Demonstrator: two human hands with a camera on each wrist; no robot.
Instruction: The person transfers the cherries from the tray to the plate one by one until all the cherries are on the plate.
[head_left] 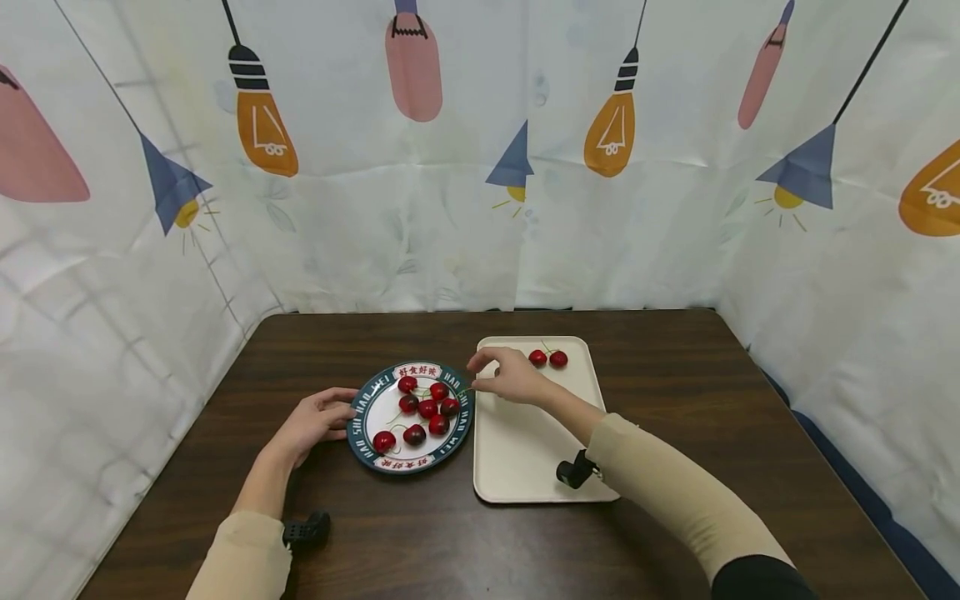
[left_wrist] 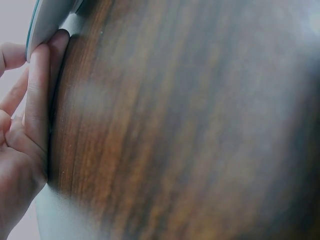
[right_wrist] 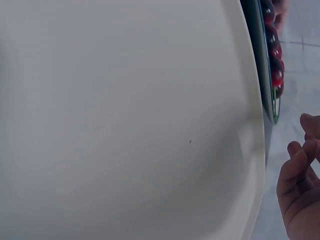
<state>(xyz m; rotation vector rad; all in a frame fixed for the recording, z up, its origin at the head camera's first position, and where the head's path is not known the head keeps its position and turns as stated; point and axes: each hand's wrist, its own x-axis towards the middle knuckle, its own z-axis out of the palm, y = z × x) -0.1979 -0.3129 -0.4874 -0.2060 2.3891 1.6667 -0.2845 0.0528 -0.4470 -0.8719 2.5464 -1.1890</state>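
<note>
My left hand (head_left: 322, 421) holds the left rim of a round plate (head_left: 360, 442) with a teal patterned border; in the left wrist view its fingers (left_wrist: 37, 95) reach under the plate edge. Several dark red cherries (head_left: 427, 408) with green stems lie on the plate. Just off the plate's right rim, my right hand (head_left: 513, 377) hovers over the left edge of a cream tray (head_left: 517, 450). Its thumb and index finger are curved, with a gap between their tips. A cherry stem pokes over the rim close to them. Two cherries (head_left: 558, 359) sit at the tray's far end.
Plate and tray stand side by side on a dark wood-grain table (head_left: 637, 350). A printed curtain (head_left: 450, 233) hangs behind the table and along its sides. Black wrist devices (head_left: 576, 469) show at both sleeves.
</note>
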